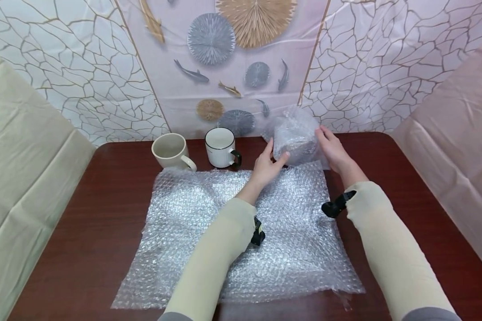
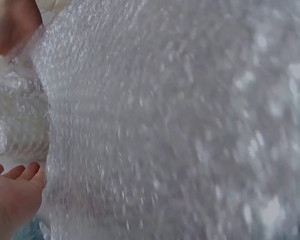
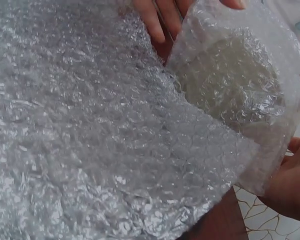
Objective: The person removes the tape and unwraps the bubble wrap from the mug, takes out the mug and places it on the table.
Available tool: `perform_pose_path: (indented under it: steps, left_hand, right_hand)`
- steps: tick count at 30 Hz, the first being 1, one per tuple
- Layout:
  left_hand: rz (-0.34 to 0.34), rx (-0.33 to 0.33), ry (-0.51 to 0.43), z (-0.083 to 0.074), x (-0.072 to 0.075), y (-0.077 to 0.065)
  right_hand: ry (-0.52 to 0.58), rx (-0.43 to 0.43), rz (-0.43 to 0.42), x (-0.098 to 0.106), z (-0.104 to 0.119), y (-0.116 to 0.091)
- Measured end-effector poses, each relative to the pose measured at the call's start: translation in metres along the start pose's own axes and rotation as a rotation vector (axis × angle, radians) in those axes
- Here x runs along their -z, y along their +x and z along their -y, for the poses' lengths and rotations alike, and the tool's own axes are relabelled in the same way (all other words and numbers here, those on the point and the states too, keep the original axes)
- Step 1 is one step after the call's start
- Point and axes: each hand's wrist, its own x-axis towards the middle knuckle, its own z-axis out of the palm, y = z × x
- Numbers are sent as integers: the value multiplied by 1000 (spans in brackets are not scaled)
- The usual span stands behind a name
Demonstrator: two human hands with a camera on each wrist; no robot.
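Observation:
At the back right of the table, a bundle in bubble wrap (image 1: 295, 138) sits between the two hands, with something dull green (image 3: 225, 80) showing through its layers. My left hand (image 1: 267, 167) is at the bundle's left side, thumb and fingers spread and straight. Against the right side lies my right hand (image 1: 333, 151), its fingers extended along the wrap. A large flat sheet of bubble wrap (image 1: 241, 232) covers the middle of the table, and its far right corner reaches the bundle's base. In the left wrist view this sheet fills most of the picture.
A beige mug (image 1: 170, 149) and a white mug (image 1: 220, 149) with a black rim and handle stand upright along the back edge, left of the hands. Behind them rises a patterned wall covering (image 1: 241, 80). Dark red-brown tabletop (image 1: 76, 232) shows around the sheet.

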Motion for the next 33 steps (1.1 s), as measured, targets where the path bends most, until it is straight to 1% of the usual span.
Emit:
perform_pose_path:
  steps: [2, 8, 12, 16, 21, 28, 33]
  left_hand:
    - [-26, 7, 2, -3, -3, 1]
    - [-157, 32, 2, -8, -12, 4]
    - [-193, 31, -19, -11, -14, 5]
    - [-212, 38, -38, -13, -14, 5]
    - [-230, 18, -75, -20, -11, 6]
    - [-276, 17, -41, -33, -1, 3]
    - [-279, -20, -16, -44, 13, 0]
  right_hand:
    - [16, 2, -6, 0, 0, 0]
    - [34, 1, 5, 0, -1, 2]
    - [35, 14, -4, -1, 1, 1]
    - [19, 40, -12, -1, 8, 0]
    - [-5, 65, -24, 3, 22, -3]
    - [6, 62, -39, 5, 37, -13]
    - [40, 77, -59, 3, 47, -20]
